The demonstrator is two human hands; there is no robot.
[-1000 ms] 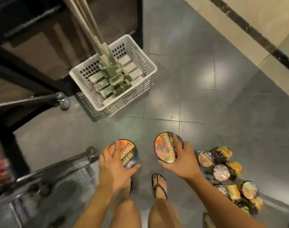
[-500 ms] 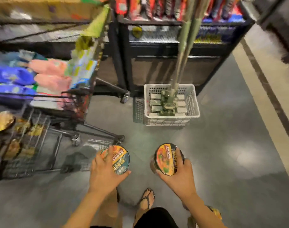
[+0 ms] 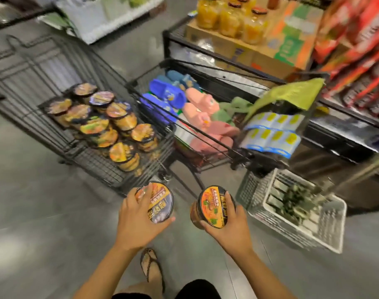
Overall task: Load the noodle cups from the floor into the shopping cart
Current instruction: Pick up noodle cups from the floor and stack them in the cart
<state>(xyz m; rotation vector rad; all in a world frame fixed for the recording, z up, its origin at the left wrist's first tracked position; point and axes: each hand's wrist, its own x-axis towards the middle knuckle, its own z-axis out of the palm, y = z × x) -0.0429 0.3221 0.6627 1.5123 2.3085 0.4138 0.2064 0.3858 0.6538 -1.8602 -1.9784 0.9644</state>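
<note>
Two noodle cups held low in the centre of the frame — one gripped around the lid by the left hand, the other tilted and clasped in the right hand. Just above the left one, a black wire shopping cart with a pile of cups already in it. Right of that, a second cart stuffed with blue and pink slippers. White plastic basket on the grey floor at lower right — contents blurry. One sandalled foot at the bottom.
</note>
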